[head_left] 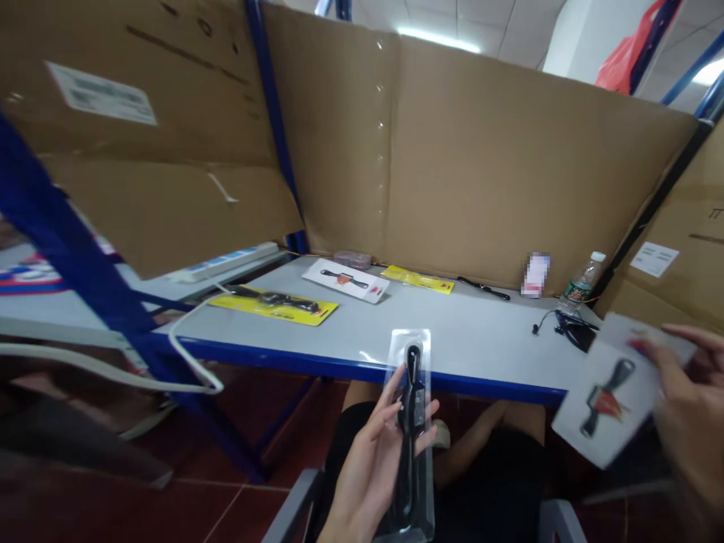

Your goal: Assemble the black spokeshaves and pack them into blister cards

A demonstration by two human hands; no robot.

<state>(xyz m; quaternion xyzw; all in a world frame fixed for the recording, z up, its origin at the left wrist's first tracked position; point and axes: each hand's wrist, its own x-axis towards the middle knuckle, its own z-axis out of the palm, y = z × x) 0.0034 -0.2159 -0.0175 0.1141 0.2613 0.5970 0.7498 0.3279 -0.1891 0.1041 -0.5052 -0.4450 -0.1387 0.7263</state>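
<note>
My left hand (pixel 373 460) is closed around a clear plastic blister shell (pixel 424 445), held upright over my lap in front of the table edge. Inside the shell is a black spokeshave (pixel 410 452), with its long handles and flat middle part showing through the plastic. Off to the right, my right hand (pixel 684 400) grips a white printed card (pixel 611 422) by its upper right edge. Printed on the card is a black spokeshave with an orange-red patch. The right hand is somewhat blurred and cut off by the frame edge.
On the grey table (pixel 480 339) lie a yellow-backed pack (pixel 283 308), a white card pack (pixel 346 280), a yellow card (pixel 417 279) and a loose spokeshave (pixel 483 288). A bottle (pixel 582 285) and earphones (pixel 536 329) sit right. A white cable (pixel 186 354) hangs left.
</note>
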